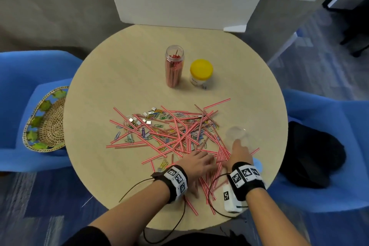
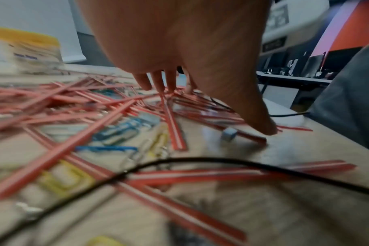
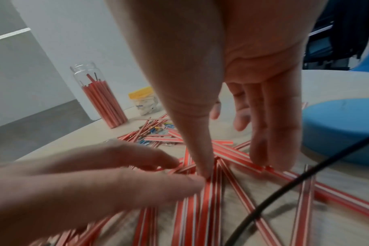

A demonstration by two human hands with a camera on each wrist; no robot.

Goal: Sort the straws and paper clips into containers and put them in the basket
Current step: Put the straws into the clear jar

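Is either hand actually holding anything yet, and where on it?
Nothing lifted. Both the left hand and right hand press fingertips on loose straws flat on the table; no closed grip shows.

1. The left hand (image 2: 179,41) reaches down, fingers extended, fingertips (image 2: 158,84) touching red-and-white straws (image 2: 175,126).
2. The thumb (image 2: 261,119) presses a straw's end just beside a small grey clip (image 2: 229,134).
3. Blue and yellow paper clips (image 2: 118,133) lie among straws below-left of the fingers.
4. A yellow-lidded jar (image 2: 32,50) stands far left, blurred.
5. A black cable (image 2: 200,160) curves nearer the camera.
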